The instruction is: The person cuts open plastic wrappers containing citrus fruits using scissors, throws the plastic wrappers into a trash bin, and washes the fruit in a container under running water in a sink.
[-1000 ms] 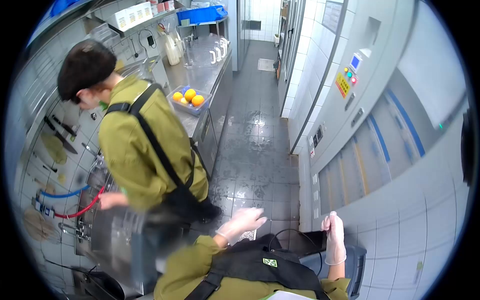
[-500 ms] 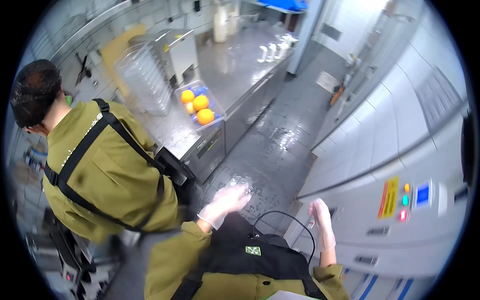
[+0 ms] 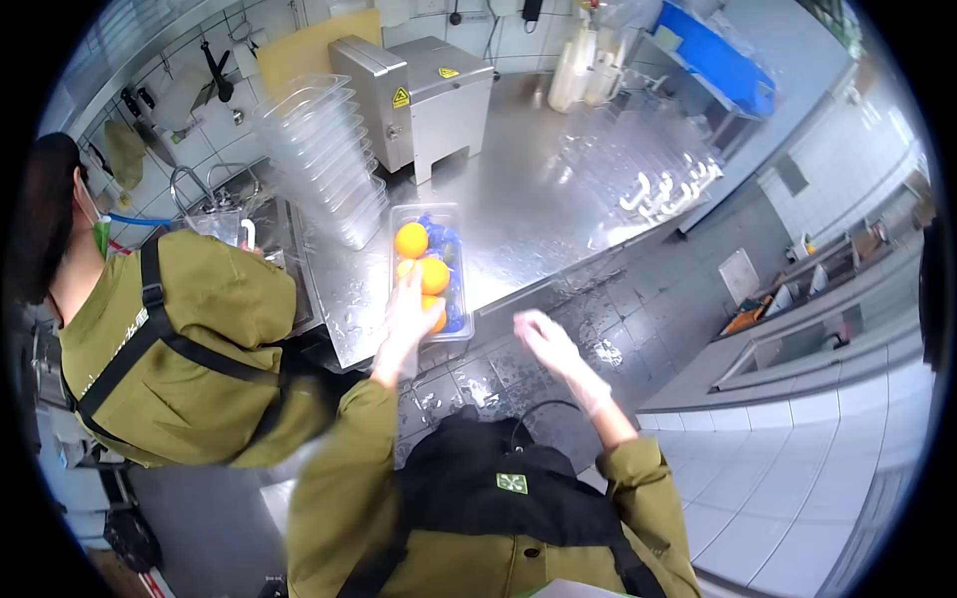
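Note:
My left hand (image 3: 402,321), in a clear glove, reaches over the near left edge of a clear plastic box (image 3: 461,299). Its fingers overlap the oranges (image 3: 411,240), and blur hides whether they grip one. Several oranges and some blue-wrapped items (image 3: 446,239) lie in the box, near the front edge of the steel counter (image 3: 518,214). My right hand (image 3: 546,342), also gloved, hovers over the floor to the right of the box. Nothing shows in it, but its fingers are blurred.
A co-worker (image 3: 179,344) stands close on the left by the sink (image 3: 261,214). Stacked clear containers (image 3: 324,159) and a steel machine (image 3: 429,95) stand behind the box. Clear containers with white handles (image 3: 658,194) are farther right. The floor (image 3: 618,309) looks wet.
The view has swung toward the counter, and the box of oranges is now much nearer. My left hand has come from above the floor to the oranges. The co-worker appears farther left.

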`<state>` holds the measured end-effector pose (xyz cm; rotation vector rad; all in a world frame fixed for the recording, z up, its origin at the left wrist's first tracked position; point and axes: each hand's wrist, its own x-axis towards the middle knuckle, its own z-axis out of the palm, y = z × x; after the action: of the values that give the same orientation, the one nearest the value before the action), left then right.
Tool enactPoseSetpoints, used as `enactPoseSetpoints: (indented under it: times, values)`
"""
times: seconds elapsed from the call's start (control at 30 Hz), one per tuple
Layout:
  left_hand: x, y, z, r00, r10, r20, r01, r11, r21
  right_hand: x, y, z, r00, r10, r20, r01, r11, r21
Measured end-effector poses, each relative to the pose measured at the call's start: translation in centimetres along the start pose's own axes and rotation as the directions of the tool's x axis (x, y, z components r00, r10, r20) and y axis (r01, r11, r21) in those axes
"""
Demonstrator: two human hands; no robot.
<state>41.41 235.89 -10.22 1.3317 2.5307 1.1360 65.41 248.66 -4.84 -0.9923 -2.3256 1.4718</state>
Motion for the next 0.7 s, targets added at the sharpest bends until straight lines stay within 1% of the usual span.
enactPoseSetpoints:
  times: [0.03,0.1,0.13,0.17,0.2,0.23,0.27,0.3,0.33,0.37,0.4,0.43,0.47,0.5,0.53,0.57,0.6,0.63,0.67,0.7]
  values:
    - [0.4,-1.2,2.3,0.998,-0.055,-0.003,0.055,0.994,0.093,3.8,1.5,1.0,0.991,-0.132,-0.032,0.125,0.980,-0.157]
    - [2.2,-1.0,5.5,0.984,-0.172,-0.042,0.177,0.952,0.248,9.8,0.2,1.2,0.997,-0.055,0.049,0.061,0.988,-0.140]
    - [2.6,-1.4,6.4,0.971,-0.237,-0.016,0.235,0.946,0.222,13.3,0.4,2.2,0.987,-0.136,0.085,0.146,0.981,-0.127]
    - [2.8,-1.1,6.4,0.972,-0.230,-0.036,0.233,0.949,0.212,16.1,0.1,2.8,0.969,-0.211,0.126,0.226,0.967,-0.119]
    - [3.0,-0.1,5.9,0.973,-0.224,-0.061,0.232,0.953,0.196,18.5,-0.2,3.2,0.936,-0.319,0.147,0.346,0.909,-0.233]
    - [3.7,0.7,5.2,0.975,-0.204,-0.093,0.218,0.959,0.184,21.5,-0.5,4.0,0.885,-0.434,0.167,0.465,0.818,-0.338]
    - [3.8,0.8,4.5,0.982,-0.146,-0.121,0.162,0.977,0.135,24.6,-0.5,4.5,0.823,-0.537,0.184,0.557,0.704,-0.440]
    - [3.6,0.1,4.6,0.986,-0.073,-0.147,0.087,0.992,0.092,26.7,0.7,5.7,0.849,-0.442,0.289,0.527,0.680,-0.510]
    - [3.8,-0.2,4.7,0.983,-0.125,-0.135,0.142,0.982,0.126,28.2,2.1,6.4,0.799,-0.478,0.364,0.597,0.564,-0.570]
    - [3.9,-0.1,4.8,0.978,-0.176,-0.115,0.193,0.968,0.163,29.1,2.7,6.7,0.734,-0.567,0.374,0.674,0.540,-0.504]
    - [4.5,0.7,4.8,0.973,-0.183,-0.137,0.212,0.946,0.244,30.5,3.9,7.8,0.755,-0.464,0.464,0.656,0.541,-0.526]
    - [5.8,1.9,4.0,0.969,-0.187,-0.164,0.231,0.919,0.319,30.5,2.5,6.8,0.730,-0.450,0.514,0.673,0.604,-0.427]
    - [7.3,3.3,3.9,0.956,-0.191,-0.224,0.248,0.932,0.266,29.8,0.8,5.5,0.699,-0.437,0.566,0.675,0.663,-0.322]
    - [8.6,5.1,4.2,0.940,-0.203,-0.273,0.263,0.942,0.206,29.6,0.4,5.3,0.675,-0.501,0.542,0.686,0.697,-0.209]
    - [9.7,5.7,4.8,0.924,-0.213,-0.318,0.269,0.952,0.144,29.2,-0.6,5.2,0.680,-0.470,0.563,0.649,0.743,-0.163]
    - [10.2,5.3,5.9,0.904,-0.314,-0.289,0.352,0.932,0.088,28.7,-3.0,3.4,0.624,-0.434,0.650,0.586,0.810,-0.022]
    - [10.5,4.5,7.1,0.874,-0.413,-0.257,0.435,0.900,0.034,29.8,-1.9,5.0,0.561,-0.503,0.658,0.634,0.772,0.049]
    - [11.8,5.0,7.4,0.835,-0.505,-0.220,0.515,0.857,-0.013,29.9,-2.9,4.1,0.555,-0.451,0.699,0.602,0.798,0.038]
    - [12.4,5.6,7.2,0.831,-0.513,-0.214,0.523,0.852,-0.016,30.8,-3.4,2.9,0.542,-0.461,0.703,0.625,0.780,0.030]
    - [12.5,4.9,7.6,0.821,-0.513,-0.252,0.534,0.845,0.019,31.4,-3.7,2.0,0.528,-0.470,0.707,0.642,0.766,0.029]
